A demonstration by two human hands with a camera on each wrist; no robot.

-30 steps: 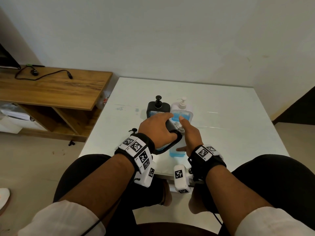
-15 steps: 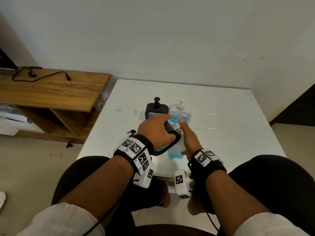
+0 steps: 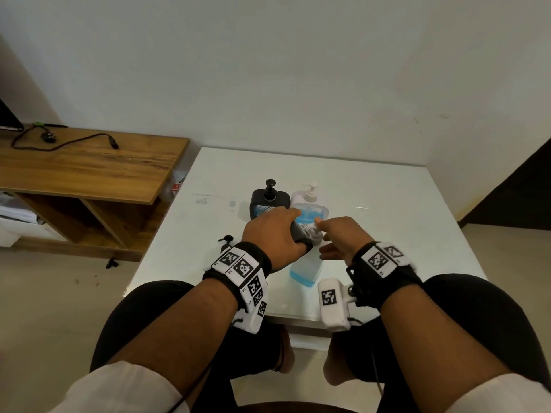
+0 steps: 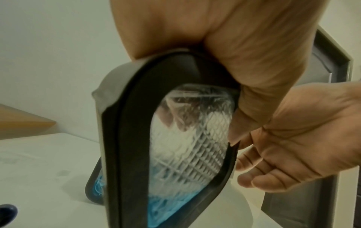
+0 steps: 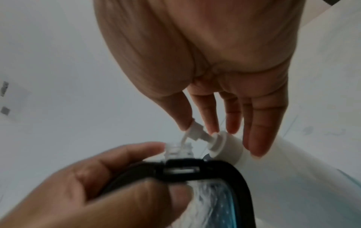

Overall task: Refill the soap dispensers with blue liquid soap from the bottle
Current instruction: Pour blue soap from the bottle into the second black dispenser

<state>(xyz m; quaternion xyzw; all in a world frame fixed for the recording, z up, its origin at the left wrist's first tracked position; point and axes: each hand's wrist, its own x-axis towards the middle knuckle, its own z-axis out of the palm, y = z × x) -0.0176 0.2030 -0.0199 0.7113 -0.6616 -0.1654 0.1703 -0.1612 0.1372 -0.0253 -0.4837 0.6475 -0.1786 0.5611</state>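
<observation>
Since the earlier frame, the right hand (image 3: 343, 236) has turned palm-down over the bottle (image 3: 307, 268), its fingers pinching the white pump nozzle (image 5: 197, 132) at the open neck (image 5: 177, 148) of the black-framed dispenser (image 4: 175, 146). Left hand (image 3: 274, 236): grip closed round that dispenser's top, near the worktop (image 3: 387, 204) centre. Step: pumping soap in; next, probably press the pump with the nozzle aligned. Held dispenser: blue soap at the base only. Two dispensers (image 3: 269, 201) stand at 12 o'clock, both showing blue soap.
</observation>
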